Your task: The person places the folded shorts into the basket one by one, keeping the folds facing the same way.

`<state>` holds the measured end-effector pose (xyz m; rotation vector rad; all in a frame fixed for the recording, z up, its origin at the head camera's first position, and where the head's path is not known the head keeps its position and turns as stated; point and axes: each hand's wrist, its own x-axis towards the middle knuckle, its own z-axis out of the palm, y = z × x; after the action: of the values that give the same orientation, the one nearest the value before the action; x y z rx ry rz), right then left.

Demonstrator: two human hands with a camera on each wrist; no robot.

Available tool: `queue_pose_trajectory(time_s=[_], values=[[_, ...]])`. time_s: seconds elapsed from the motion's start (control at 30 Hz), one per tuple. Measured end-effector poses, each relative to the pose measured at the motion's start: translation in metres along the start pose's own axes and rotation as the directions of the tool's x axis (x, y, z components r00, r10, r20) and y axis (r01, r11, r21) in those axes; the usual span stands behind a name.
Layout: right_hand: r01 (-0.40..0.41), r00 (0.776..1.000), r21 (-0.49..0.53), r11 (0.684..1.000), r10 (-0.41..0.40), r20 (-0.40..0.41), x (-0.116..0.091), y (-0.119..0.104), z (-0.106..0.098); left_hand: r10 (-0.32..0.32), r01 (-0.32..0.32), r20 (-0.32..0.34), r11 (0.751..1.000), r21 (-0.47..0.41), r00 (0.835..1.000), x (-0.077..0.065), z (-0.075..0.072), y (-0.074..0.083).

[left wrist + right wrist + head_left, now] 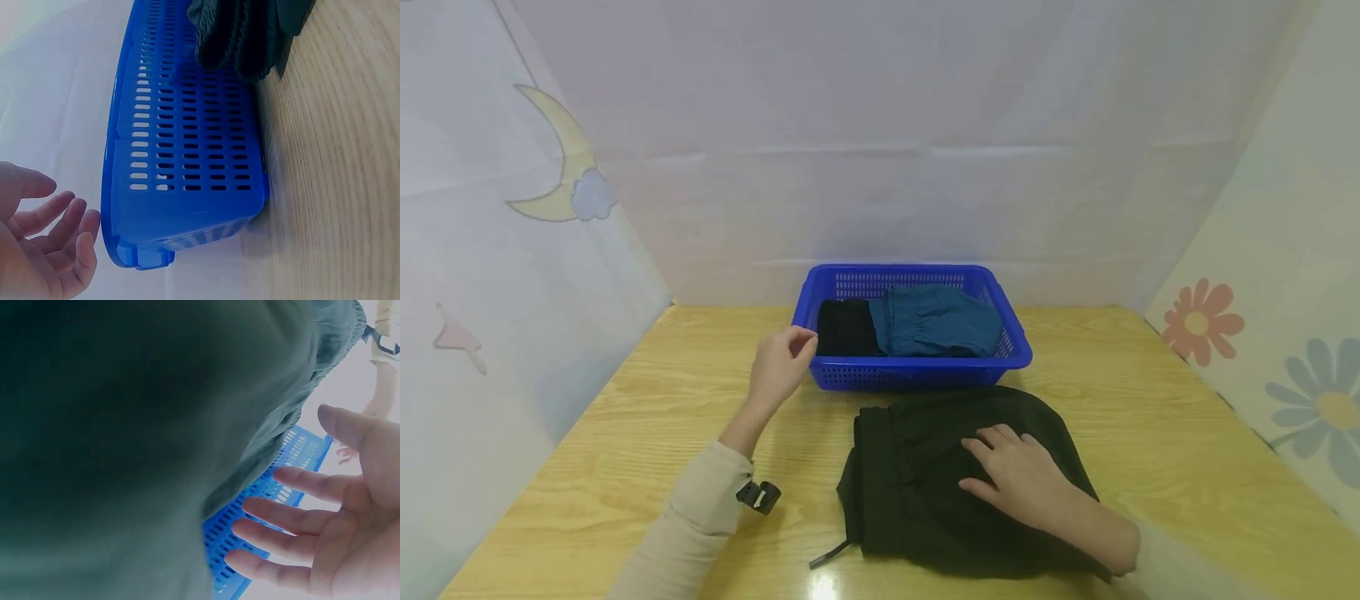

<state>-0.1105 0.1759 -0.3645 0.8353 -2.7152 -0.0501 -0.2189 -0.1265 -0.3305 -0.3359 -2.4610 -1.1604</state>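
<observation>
A folded dark green garment with a gathered elastic waistband and a drawstring end lies on the table in front of the basket. Just above it hovers my right hand, its fingers spread and holding nothing. My left hand is at the left front corner of the blue plastic basket. Its fingers are loosely bent and grip nothing; whether they touch the rim, I cannot tell. Inside the basket are a folded black cloth item and a folded teal-blue garment with a gathered waistband.
The wooden table extends to both sides of the basket. Behind the basket hangs a pale sheet, and decorated panels with a moon and flowers flank the table. A black strap sits at my left wrist.
</observation>
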Motion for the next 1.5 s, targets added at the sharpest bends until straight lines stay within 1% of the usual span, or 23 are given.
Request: queue_pose_trajectory(time_s=[0.1,0.23,0.33,0.53,0.7,0.93,1.03,1.13,1.27,1.37,1.5], values=[[-0.013,1.0,0.004,1.0,0.013,-0.015,-0.002,0.004,0.001,0.008,-0.008,0.015,1.0,-0.011,1.0,-0.004,0.001,0.004],[-0.034,0.999,0.019,0.999,0.035,-0.034,-0.005,0.01,0.001,0.009,-0.007,0.057,0.999,-0.034,0.998,-0.011,0.001,0.01],[-0.045,0.998,0.019,0.999,0.045,-0.048,-0.007,0.014,0.002,0.006,-0.003,0.081,0.999,-0.034,0.997,-0.014,0.002,0.013],[-0.06,0.995,0.019,0.998,0.061,-0.084,-0.01,0.022,0.001,0.026,-0.025,0.097,1.0,-0.012,0.995,-0.02,0.007,0.018],[-0.078,0.99,0.032,0.996,0.081,-0.116,-0.014,0.028,0.003,0.027,-0.026,0.121,1.0,-0.009,0.992,-0.026,0.01,0.019],[-0.095,0.985,0.066,0.993,0.103,-0.141,-0.022,0.041,0.006,0.029,-0.027,0.147,1.0,-0.01,0.989,-0.032,0.015,0.018],[-0.12,0.98,0.09,0.989,0.132,-0.149,-0.025,0.045,0.007,0.035,-0.035,0.17,0.999,-0.005,0.985,-0.035,0.018,0.019],[-0.169,0.973,0.127,0.977,0.186,-0.135,-0.028,0.049,0.008,0.043,-0.046,0.209,0.999,0.011,0.977,-0.037,0.022,0.019],[-0.242,0.964,0.166,0.956,0.256,-0.074,-0.031,0.053,0.008,0.051,-0.059,0.259,0.998,0.02,0.964,-0.039,0.025,0.019],[-0.268,0.959,0.178,0.947,0.28,-0.041,-0.032,0.056,0.008,0.06,-0.067,0.274,0.998,0.019,0.96,-0.041,0.027,0.018],[-0.286,0.955,0.192,0.939,0.296,-0.025,-0.034,0.057,0.01,0.064,-0.073,0.298,0.997,0.022,0.953,-0.043,0.03,0.017]])
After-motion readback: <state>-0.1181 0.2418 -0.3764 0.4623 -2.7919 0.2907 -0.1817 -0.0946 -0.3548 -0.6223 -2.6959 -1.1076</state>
